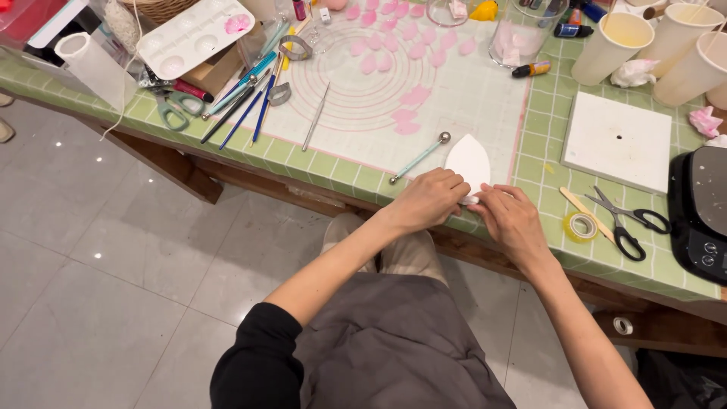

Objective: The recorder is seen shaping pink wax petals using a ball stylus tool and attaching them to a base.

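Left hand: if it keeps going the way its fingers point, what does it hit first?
Likely the white leaf-shaped piece, which the left hand already touches at its base; the right hand lies close beside. Depth is unclear.

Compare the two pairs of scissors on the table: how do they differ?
The black-handled scissors lie at the person's right, beside a roll of clear tape; the green-handled scissors lie far left amid pens and tools. The black pair's blades are slightly apart; the green pair's blades are partly hidden under clutter, so their state is unclear. Neither hand touches them: both lie flat on the green checked cloth.
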